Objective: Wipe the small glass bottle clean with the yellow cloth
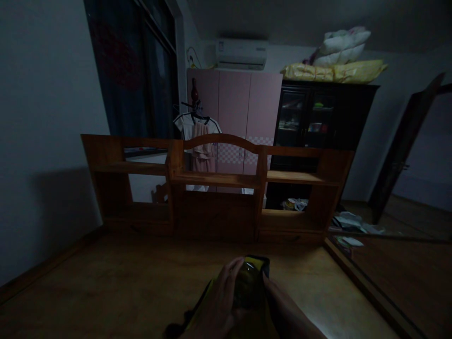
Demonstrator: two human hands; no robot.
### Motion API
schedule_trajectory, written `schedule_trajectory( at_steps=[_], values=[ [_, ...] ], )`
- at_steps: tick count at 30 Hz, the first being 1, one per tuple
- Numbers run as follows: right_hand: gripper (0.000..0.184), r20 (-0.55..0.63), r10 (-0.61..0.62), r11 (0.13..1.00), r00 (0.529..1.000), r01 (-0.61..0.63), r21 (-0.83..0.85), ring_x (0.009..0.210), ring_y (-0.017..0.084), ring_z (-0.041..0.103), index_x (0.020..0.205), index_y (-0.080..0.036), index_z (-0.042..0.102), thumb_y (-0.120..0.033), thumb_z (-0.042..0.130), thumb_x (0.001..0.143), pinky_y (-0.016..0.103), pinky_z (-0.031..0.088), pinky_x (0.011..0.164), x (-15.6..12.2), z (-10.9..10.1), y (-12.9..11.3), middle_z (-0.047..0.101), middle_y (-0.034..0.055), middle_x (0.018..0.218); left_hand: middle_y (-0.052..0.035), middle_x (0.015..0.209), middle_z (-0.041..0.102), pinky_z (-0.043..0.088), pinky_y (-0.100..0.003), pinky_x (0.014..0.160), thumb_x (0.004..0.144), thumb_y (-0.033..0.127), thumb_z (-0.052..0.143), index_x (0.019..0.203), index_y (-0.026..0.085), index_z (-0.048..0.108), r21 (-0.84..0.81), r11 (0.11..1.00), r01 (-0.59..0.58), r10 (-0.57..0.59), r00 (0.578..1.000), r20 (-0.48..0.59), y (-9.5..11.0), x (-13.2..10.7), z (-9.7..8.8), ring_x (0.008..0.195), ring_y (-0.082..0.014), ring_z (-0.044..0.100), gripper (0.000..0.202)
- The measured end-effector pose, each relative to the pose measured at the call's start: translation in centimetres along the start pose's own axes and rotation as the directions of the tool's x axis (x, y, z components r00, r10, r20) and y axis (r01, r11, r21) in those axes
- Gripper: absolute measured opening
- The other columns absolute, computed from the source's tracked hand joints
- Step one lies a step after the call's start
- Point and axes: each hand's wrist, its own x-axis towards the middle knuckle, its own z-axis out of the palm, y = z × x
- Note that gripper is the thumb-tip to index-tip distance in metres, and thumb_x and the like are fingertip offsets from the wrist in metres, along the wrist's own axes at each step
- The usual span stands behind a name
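Observation:
Low in the middle of the dim view, both my hands close around a dark green-yellow object (251,282) with a black top edge; I cannot make out what it is. My left hand (218,306) wraps its left side, fingers curled over the top. My right hand (287,313) presses against its right side, and its fingers are mostly hidden behind the object. They hover over a wooden desk top (116,282).
A wooden shelf unit (217,181) with open compartments stands at the desk's back edge. Behind it are a pink wardrobe (247,108), hanging clothes (197,136), a dark glass cabinet (318,117) topped with bedding, an air conditioner (242,54), and an open door (402,155) at right.

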Motion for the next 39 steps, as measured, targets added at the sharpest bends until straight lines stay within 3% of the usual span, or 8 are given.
schedule_trajectory(
  at_steps=[6,12,21,29,39],
  values=[
    [0.052,-0.031,0.040,0.999,0.999,-0.040,-0.020,0.115,0.033,0.057,0.118,-0.011,0.067,-0.052,0.068,0.086,0.044,0.038,0.103,0.0,0.0,-0.2,0.068,0.0159,0.113,-0.0091,0.150,0.028,0.034,-0.045,0.113,0.072,0.026,0.081,0.149,0.030,0.014,0.027,0.998,0.050,-0.050,0.999,-0.015,-0.9,-0.1,0.9,0.138,-0.0277,0.031,0.102],
    [0.047,-0.022,0.023,0.999,0.999,-0.023,-0.027,0.117,0.032,0.056,0.121,-0.011,0.065,-0.047,0.065,0.090,0.044,0.037,0.105,0.2,-0.6,-0.1,0.067,0.0155,0.116,-0.0093,0.151,0.026,0.033,-0.045,0.113,0.075,0.036,0.078,0.148,0.031,0.015,-0.017,0.996,0.092,-0.092,0.995,-0.021,-1.4,-0.1,1.7,0.138,-0.0282,0.031,0.097],
    [0.042,0.012,0.070,0.997,0.997,-0.071,0.037,0.111,0.031,0.060,0.123,-0.012,0.064,-0.043,0.058,0.095,0.044,0.040,0.102,0.3,-0.8,0.1,0.068,0.0148,0.113,-0.0102,0.151,0.025,0.032,-0.048,0.113,0.073,0.024,0.076,0.147,0.030,0.017,-0.090,0.990,0.111,-0.113,0.993,-0.018,-0.8,0.1,1.6,0.137,-0.0305,0.031,0.095],
    [0.037,0.008,0.003,0.999,1.000,-0.004,0.033,0.110,0.030,0.060,0.117,-0.011,0.067,-0.038,0.065,0.092,0.042,0.041,0.100,0.2,-0.7,0.1,0.069,0.0146,0.111,-0.0116,0.150,0.025,0.033,-0.049,0.112,0.074,0.032,0.078,0.148,0.030,0.015,-0.070,0.995,0.075,-0.076,0.997,-0.012,-1.2,0.2,1.8,0.137,-0.0305,0.032,0.096],
    [0.039,-0.031,0.064,0.994,0.997,-0.061,0.087,0.108,0.031,0.061,0.115,-0.012,0.068,-0.039,0.070,0.088,0.043,0.043,0.097,0.4,-1.1,0.1,0.071,0.0142,0.106,-0.0107,0.150,0.025,0.032,-0.048,0.113,0.078,0.032,0.075,0.147,0.030,0.016,-0.088,0.992,0.095,-0.095,0.995,-0.005,-0.8,0.3,1.7,0.137,-0.0285,0.032,0.090]
  ],
)
